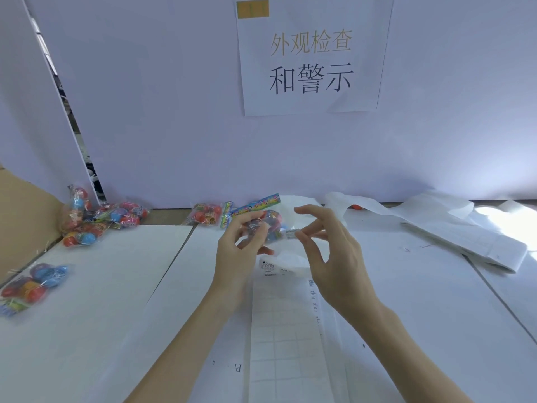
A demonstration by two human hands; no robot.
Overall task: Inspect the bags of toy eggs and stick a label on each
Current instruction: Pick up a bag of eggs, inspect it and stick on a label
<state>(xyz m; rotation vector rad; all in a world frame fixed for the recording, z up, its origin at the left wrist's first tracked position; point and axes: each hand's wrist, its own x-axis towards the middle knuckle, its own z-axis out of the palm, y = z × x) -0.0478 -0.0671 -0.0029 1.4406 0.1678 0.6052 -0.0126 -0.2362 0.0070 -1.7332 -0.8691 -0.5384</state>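
The left hand (242, 242) grips a bag (268, 228) above the table (116, 286) while the right hand (328, 257) pinches a label (291, 234) beside it, other fingers spread; the label could crease or stick askew on crinkly film.

1. Soft, even, cool-tinted daylight filled the scene.
2. A blown-out glare patch sat on the white paper (505, 225) at the tabletop's (101, 286) far right edge.
3. Shadows were faint.
4. Straight edges bowed near the frame's borders; detail looked slightly soft throughout.
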